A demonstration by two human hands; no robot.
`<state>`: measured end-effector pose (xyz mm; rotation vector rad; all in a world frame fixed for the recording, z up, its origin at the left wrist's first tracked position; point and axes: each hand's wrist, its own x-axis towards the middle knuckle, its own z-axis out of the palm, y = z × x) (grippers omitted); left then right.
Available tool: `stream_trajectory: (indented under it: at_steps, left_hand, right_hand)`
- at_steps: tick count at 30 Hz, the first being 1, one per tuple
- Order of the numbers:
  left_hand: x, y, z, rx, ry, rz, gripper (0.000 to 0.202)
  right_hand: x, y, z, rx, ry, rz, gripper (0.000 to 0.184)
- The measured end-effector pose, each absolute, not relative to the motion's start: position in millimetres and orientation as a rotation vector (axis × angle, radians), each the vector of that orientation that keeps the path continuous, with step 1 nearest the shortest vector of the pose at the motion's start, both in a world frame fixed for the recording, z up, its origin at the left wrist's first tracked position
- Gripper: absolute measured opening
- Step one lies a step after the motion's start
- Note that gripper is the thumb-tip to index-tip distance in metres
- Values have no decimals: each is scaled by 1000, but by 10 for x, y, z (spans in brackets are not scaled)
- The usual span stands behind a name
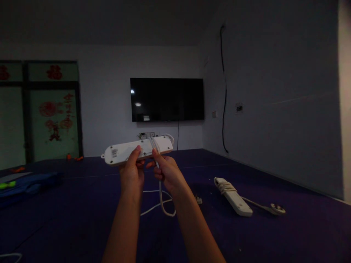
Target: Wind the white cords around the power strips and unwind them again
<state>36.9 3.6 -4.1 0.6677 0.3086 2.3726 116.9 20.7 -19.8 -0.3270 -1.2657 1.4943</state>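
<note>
A white power strip (pixel 124 151) is held up in front of me with its underside, screws and label facing me. My left hand (pixel 132 170) grips it near the middle, thumb pressed on the back. The strip's white cord (pixel 152 141) is wound around its right part. My right hand (pixel 167 171) is closed on the cord at the strip's lower edge, thumb on top. From there the cord hangs in a loose loop to the purple surface, and its plug (pixel 198 199) lies partly hidden behind my right forearm.
A second white power strip (pixel 238 202), its cord wrapped round one end, lies at the right with its plug (pixel 277 208) beside it. Blue cloth (pixel 35 184) lies at the left on the purple surface (pixel 90 215). A television (pixel 167 99) hangs on the far wall.
</note>
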Motion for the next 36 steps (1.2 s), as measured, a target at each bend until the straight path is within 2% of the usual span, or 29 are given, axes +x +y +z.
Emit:
stream_trajectory:
  at_steps: [8,17,28,36]
  left_hand:
    - [434,145,-158,867,122,2451,32]
    - [308,233,-256,1028,195,2314,44]
    - [180,170,-288,1217,246,2168,53]
    - [47,186,-333,1349,313,2085,55]
  right_hand:
    - [1209,170,-127,-345,-1184,1636,54]
    - [1195,185,-131,-405,-1123,1652,51]
    - [1194,224,-137,-486,-1136,1720,70]
    - [1177,205,-161,-425,-1157,1791,63]
